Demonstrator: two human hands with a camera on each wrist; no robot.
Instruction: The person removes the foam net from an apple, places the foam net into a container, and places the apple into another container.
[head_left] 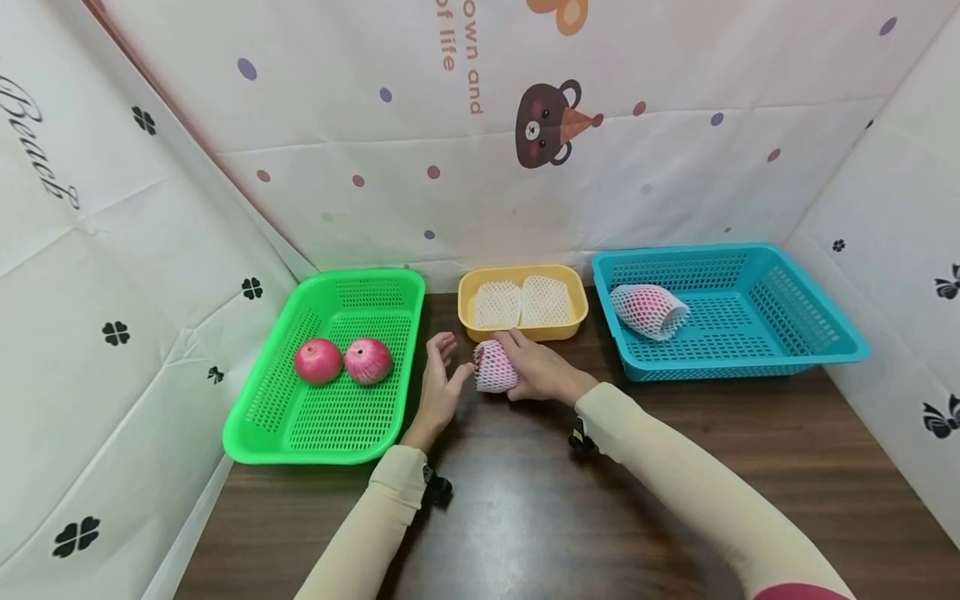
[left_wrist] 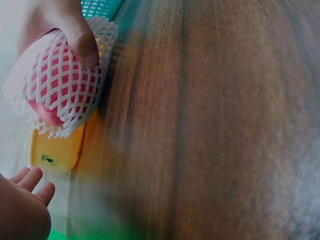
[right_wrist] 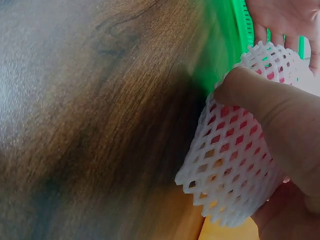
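My right hand [head_left: 543, 367] grips a pink-red fruit in a white foam net [head_left: 493, 368], which looks like a pomegranate, above the table just in front of the yellow tray. In the right wrist view, the thumb [right_wrist: 245, 92] presses on the net, and the net's loose rim reaches past the fruit. My left hand [head_left: 441, 383] is empty beside it, fingers spread and apart from the net in the left wrist view. Two bare pomegranates [head_left: 318, 361] lie side by side in the green basket [head_left: 322, 457]. Folded white foam nets [head_left: 498, 304] lie in the yellow tray [head_left: 525, 333].
A blue basket [head_left: 738, 368] stands at the right, with another netted fruit [head_left: 649, 312] near its left wall. The baskets and tray sit on a dark wooden table [head_left: 540, 517]. Patterned cloth [head_left: 390, 200] hangs behind and along both sides.
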